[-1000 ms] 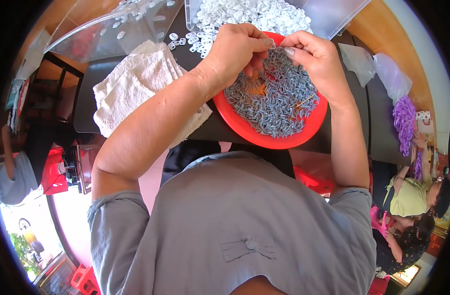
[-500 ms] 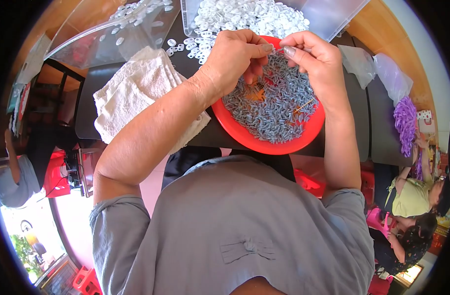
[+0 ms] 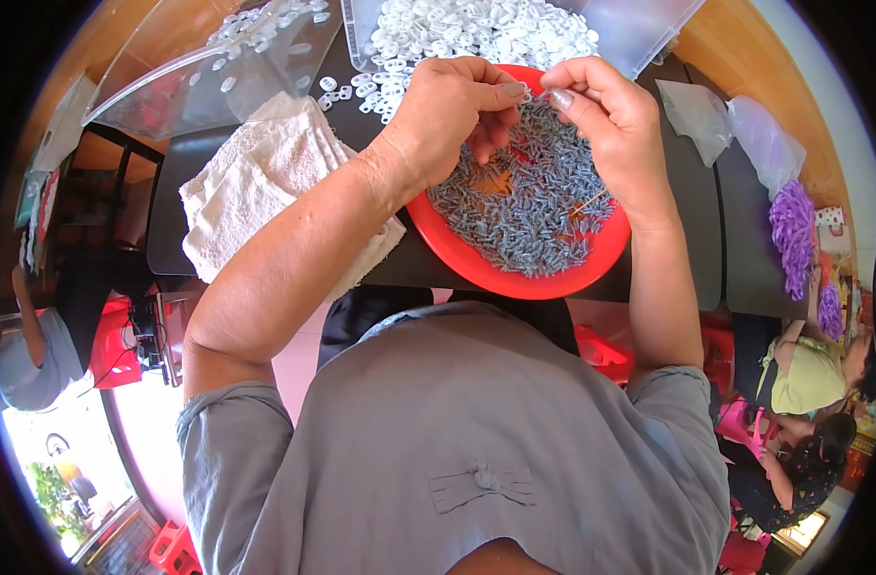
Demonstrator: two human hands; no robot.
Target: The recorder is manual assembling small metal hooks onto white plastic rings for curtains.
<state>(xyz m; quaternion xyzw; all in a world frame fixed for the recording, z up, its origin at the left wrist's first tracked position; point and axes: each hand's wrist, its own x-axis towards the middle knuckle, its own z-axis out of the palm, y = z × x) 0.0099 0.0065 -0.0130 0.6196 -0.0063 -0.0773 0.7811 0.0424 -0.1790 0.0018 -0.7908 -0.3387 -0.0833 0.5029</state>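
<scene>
Above the far part of a red basin (image 3: 476, 275), both my hands are raised with their fingertips close together. My left hand (image 3: 462, 110) pinches a small white piece (image 3: 526, 92) between thumb and forefinger; it looks like the white two-holed pieces, though most of it is covered. The thumb and forefinger of my right hand (image 3: 610, 120) are closed on a tiny greyish piece (image 3: 545, 95), too small to make out well. Many small, slender grey-blue pieces (image 3: 534, 225) fill the basin, with a thin yellowish stick (image 3: 591, 201) lying among them.
White oval two-holed pieces (image 3: 476, 34) heap in a clear plastic bin (image 3: 639, 34), some spilled onto the dark table (image 3: 682, 220). A folded cream towel (image 3: 256, 182) lies left, near another clear bin (image 3: 170, 91). Plastic bags (image 3: 696, 120) and purple strips (image 3: 792, 235) lie right; other people sit beyond.
My fingertips stay close together above the basin, and the white piece at my left fingertips now shows more. The whole view has shifted slightly.
</scene>
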